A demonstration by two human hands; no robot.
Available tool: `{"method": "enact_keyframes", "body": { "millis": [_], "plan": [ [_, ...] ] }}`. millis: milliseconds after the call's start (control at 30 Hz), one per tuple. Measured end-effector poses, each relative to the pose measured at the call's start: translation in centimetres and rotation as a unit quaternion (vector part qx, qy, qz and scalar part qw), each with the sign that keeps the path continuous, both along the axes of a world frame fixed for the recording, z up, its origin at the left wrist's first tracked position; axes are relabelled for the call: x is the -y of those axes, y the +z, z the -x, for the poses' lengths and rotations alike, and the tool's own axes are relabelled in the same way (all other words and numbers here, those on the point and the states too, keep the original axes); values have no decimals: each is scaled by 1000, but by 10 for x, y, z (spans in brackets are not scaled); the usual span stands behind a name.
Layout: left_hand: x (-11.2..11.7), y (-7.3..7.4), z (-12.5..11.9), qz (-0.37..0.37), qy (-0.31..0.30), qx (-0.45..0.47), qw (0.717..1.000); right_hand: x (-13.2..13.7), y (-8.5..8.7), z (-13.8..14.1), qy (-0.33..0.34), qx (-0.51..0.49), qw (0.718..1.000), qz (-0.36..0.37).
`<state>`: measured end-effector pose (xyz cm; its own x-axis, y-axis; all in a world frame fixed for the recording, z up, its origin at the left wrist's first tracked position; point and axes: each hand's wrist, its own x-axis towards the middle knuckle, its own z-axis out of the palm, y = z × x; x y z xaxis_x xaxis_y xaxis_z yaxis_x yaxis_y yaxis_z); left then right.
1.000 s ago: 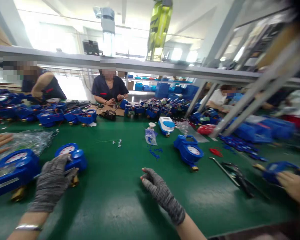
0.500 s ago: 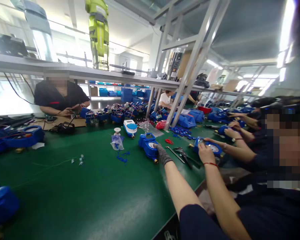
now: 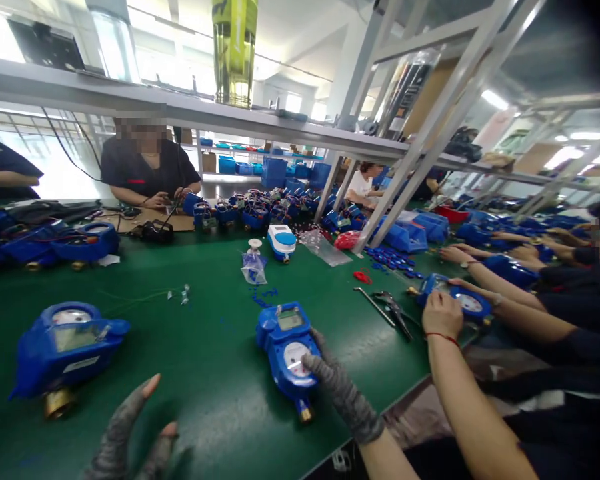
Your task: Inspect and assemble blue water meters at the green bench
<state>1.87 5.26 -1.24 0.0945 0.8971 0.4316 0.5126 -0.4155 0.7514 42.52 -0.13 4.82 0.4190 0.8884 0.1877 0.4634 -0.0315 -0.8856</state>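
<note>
on the green desk [image 3: 205,333], gripping 1 blue meter [image 3: 279,347] with right fingers [image 3: 320,368], holding left fingers [image 3: 123,420] spread near another meter [image 3: 40,353].

Meter [image 3: 69,348] on table [image 3: 205,380], left of second meter [image 3: 284,350]; bag [image 3: 254,268] behind, rod [image 3: 375,307] right.

This is a factory workshop, an assembly floor by the look of it. Around the grip of the right hand [image 3: 343,390] runs a long green workbench [image 3: 220,400]; beyond the grip, half-wired blue meters [image 3: 255,217] crowd together, with a dark-shirted co-worker [image 3: 150,170] behind them. Right of it I see hand tools [image 3: 375,307], blue bins [image 3: 405,235] and other workers' arms [image 3: 473,400]; higher up, a metal shelf [image 3: 180,110] and strip lights [image 3: 495,100].
</note>
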Motion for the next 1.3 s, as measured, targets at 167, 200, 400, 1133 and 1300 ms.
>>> {"method": "enact_keyframes", "body": {
  "millis": [167,200,400,1133,1300],
  "plan": [
    [9,-1,-37,-46,-116,-3,992,-3,-45,131,185,-80,978,46],
    [10,2,-37,-39,-101,-2,994,-11,-54,140,221,-104,968,51],
    [18,9,-11,-31,-57,-17,998,-108,-98,90,-28,52,997,56],
    [34,-12,-23,-45,-81,32,995,-90,-42,123,129,163,978,31],
    [35,-10,-25,-47,-72,28,996,-33,-21,154,229,105,968,-3]
  ]
}}
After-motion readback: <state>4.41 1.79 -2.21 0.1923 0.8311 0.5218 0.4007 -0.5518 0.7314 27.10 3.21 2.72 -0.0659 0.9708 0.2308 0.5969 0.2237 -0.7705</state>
